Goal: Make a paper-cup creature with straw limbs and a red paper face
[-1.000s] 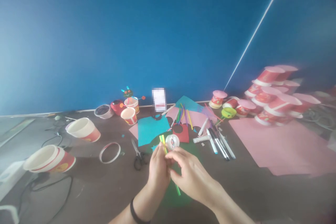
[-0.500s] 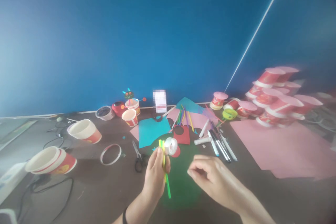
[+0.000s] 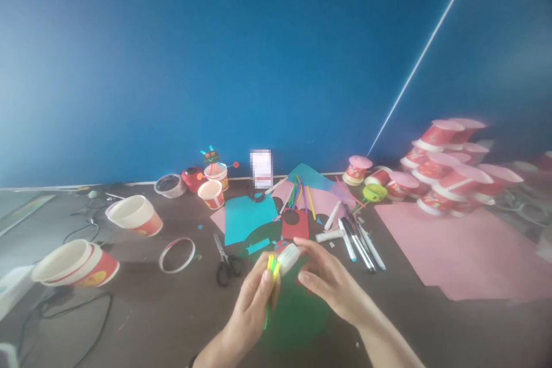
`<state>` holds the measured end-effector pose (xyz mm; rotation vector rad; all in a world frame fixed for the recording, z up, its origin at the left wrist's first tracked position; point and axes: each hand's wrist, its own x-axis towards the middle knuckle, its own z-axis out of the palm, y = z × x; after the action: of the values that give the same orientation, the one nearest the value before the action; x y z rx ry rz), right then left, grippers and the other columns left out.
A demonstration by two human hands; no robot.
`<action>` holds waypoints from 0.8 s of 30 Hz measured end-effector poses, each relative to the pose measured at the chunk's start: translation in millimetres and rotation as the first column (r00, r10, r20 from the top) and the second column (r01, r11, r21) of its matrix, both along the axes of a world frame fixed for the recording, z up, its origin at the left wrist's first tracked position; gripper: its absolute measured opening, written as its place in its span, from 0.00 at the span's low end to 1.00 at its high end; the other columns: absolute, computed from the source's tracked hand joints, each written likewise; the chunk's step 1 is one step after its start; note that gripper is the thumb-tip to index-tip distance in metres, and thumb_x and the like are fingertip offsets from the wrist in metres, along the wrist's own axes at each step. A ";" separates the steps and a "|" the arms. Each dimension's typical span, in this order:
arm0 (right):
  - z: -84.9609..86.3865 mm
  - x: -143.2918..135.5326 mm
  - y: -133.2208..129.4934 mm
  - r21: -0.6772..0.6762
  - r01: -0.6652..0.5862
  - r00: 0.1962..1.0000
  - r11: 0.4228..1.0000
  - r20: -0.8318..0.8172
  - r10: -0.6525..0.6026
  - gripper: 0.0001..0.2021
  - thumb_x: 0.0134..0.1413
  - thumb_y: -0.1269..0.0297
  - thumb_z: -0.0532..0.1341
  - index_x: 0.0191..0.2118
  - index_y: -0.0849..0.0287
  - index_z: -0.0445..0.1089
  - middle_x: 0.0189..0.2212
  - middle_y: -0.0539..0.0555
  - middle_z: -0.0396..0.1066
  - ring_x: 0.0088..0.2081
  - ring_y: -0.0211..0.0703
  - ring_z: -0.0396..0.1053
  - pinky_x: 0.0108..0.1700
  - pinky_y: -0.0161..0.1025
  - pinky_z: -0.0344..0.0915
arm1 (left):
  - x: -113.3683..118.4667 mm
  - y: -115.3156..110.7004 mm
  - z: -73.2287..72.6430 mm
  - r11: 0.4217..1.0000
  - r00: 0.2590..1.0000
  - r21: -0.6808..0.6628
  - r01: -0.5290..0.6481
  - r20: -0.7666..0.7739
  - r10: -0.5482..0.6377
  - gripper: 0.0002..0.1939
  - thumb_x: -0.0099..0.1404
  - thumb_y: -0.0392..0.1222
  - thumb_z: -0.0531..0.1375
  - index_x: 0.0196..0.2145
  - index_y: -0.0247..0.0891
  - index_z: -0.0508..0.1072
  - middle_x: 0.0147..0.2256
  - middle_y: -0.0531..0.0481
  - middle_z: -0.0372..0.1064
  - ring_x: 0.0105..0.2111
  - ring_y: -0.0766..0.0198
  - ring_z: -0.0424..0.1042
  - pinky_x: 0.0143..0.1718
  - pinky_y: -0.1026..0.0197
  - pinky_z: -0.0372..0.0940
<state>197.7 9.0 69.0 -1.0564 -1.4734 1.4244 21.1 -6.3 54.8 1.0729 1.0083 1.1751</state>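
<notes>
Straws (image 3: pixel 271 267), yellow and green, sit pinched in the left hand (image 3: pixel 254 305) while the right hand (image 3: pixel 330 282) fingers grip the tape roll (image 3: pixel 288 257) against them, above green paper (image 3: pixel 297 310).

A single head-worn camera is looking forward and down across the table (image 3: pixel 129 310), hands close at six o'clock, blue wall (image 3: pixel 215 69) filling twelve o'clock.
</notes>
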 end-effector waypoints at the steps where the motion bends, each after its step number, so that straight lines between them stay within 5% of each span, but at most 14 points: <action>1: -3.9 -5.5 3.2 -0.026 -0.006 0.998 1.000 -0.066 0.004 0.21 0.54 0.57 0.59 0.53 0.55 0.59 0.43 0.56 0.66 0.32 0.39 0.68 0.29 0.35 0.66 | -1.1 -2.5 1.6 0.998 0.998 0.033 0.053 -0.029 -0.052 0.17 0.64 0.53 0.53 0.29 0.36 0.68 0.20 0.55 0.56 0.19 0.70 0.53 0.21 0.66 0.50; 6: -9.5 -18.6 7.3 0.115 0.160 0.985 0.980 0.044 -0.166 0.10 0.53 0.62 0.59 0.41 0.58 0.69 0.32 0.51 0.67 0.25 0.35 0.63 0.28 0.34 0.63 | -10.1 -1.7 -0.9 0.995 0.994 0.001 0.096 -0.046 -0.096 0.19 0.65 0.53 0.51 0.26 0.36 0.67 0.15 0.55 0.57 0.17 0.70 0.53 0.21 0.65 0.50; 12: -4.9 -27.7 -3.5 0.323 0.087 0.946 0.942 0.270 -0.180 0.14 0.50 0.72 0.59 0.44 0.55 0.67 0.35 0.52 0.67 0.30 0.38 0.65 0.35 0.36 0.65 | -2.6 13.8 -7.2 0.929 0.962 -0.296 -0.223 0.086 0.259 0.19 0.56 0.57 0.59 0.29 0.36 0.67 0.20 0.57 0.57 0.16 0.74 0.50 0.16 0.69 0.45; 18: -6.8 -29.0 -8.6 0.355 -0.004 0.928 0.935 0.351 -0.129 0.09 0.50 0.71 0.59 0.39 0.55 0.65 0.30 0.49 0.64 0.28 0.37 0.63 0.32 0.34 0.63 | 0.1 14.7 -11.7 0.927 0.978 -0.356 -0.116 0.124 0.170 0.19 0.57 0.57 0.58 0.27 0.36 0.66 0.19 0.59 0.51 0.18 0.74 0.49 0.17 0.71 0.46; 24: -4.5 -29.1 -11.7 0.344 -0.044 0.905 0.938 0.411 -0.108 0.06 0.51 0.72 0.59 0.32 0.56 0.60 0.28 0.47 0.60 0.28 0.35 0.61 0.30 0.32 0.59 | 1.9 12.2 -16.5 0.938 0.986 -0.323 -0.129 0.062 0.157 0.19 0.56 0.57 0.60 0.33 0.36 0.71 0.23 0.55 0.59 0.22 0.71 0.56 0.22 0.70 0.52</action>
<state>168.7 -2.7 64.5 -1.2020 -1.9232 0.8877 23.0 5.9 38.4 0.6969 1.1769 1.1173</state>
